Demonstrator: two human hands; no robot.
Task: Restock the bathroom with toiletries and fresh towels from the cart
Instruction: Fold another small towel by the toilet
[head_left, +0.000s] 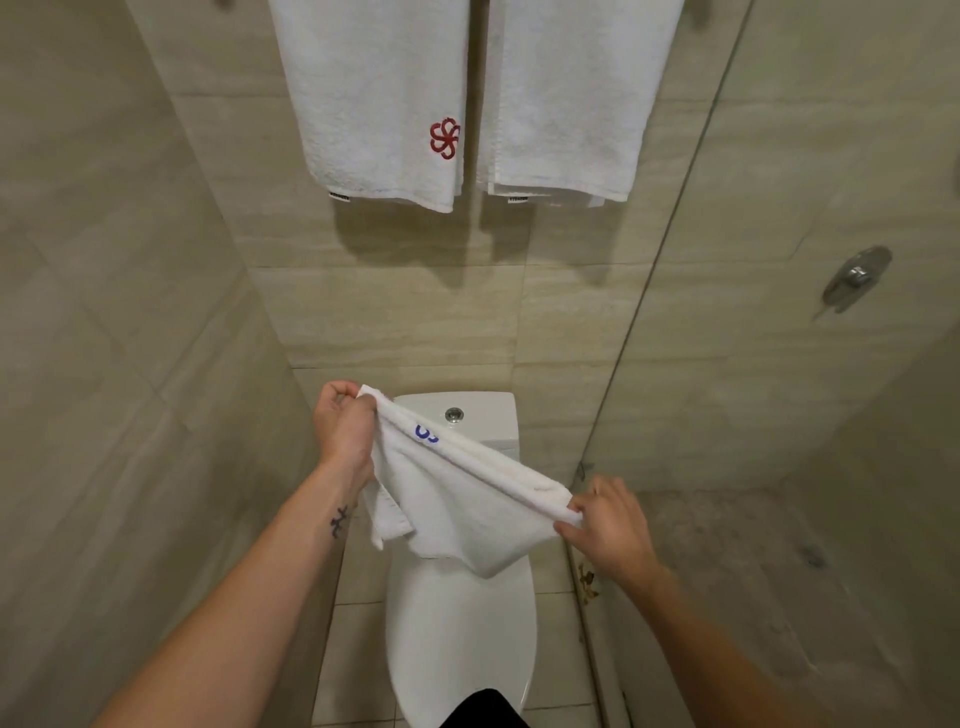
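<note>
Both hands pinch one small white towel (457, 509) by its top edge, left hand (345, 428) at the far corner, right hand (605, 519) at the near one; it sags between them over the toilet (462, 639). Two towels (384, 98) hang on the wall above.

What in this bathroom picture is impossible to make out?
Head view only.
Blue mark on the small towel: partly tucked in a fold, unreadable.
Rail above the hanging towels: cut off by the top edge.
Toilet: middle part hidden behind the small towel.
Black shape at the bottom edge: cut off, unidentifiable.
The cart: outside the picture.
</note>
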